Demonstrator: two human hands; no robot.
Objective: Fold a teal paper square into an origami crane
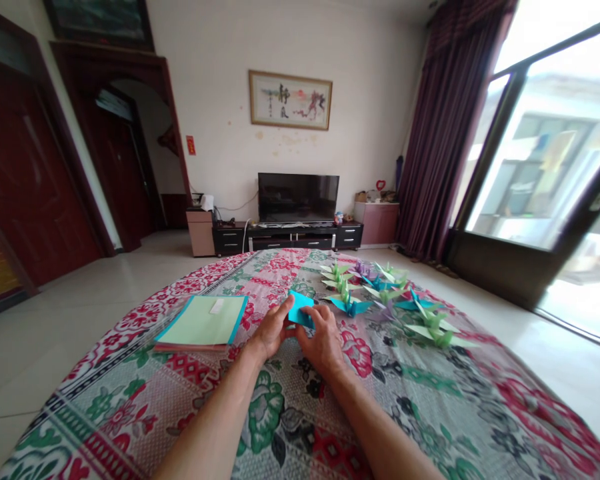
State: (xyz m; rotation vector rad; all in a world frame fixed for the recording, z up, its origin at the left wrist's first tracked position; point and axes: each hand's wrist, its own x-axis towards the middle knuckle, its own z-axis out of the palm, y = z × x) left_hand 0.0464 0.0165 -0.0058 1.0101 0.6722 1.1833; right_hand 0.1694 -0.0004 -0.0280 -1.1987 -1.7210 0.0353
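A small folded piece of blue origami paper (300, 309) is held up between both hands, just above the patterned tablecloth. My left hand (274, 328) grips its left side, thumb on the near face. On the right side, the fingers of my right hand (323, 337) close on the paper, bent against its face and lower edge. Parts of the fingers behind the paper are hidden. Left of the hands lies a stack of origami paper (200, 323), light green on top with blue edges showing. Several folded paper cranes (350, 305) in green, blue and purple stand to the right.
A floral tablecloth (290, 413) covers the round table. On the paper stack rests a small white piece (217, 306). Beyond the table stand a television (299, 198) and a low black cabinet (293, 239). A dark curtain (435, 133) hangs by the glass door at right.
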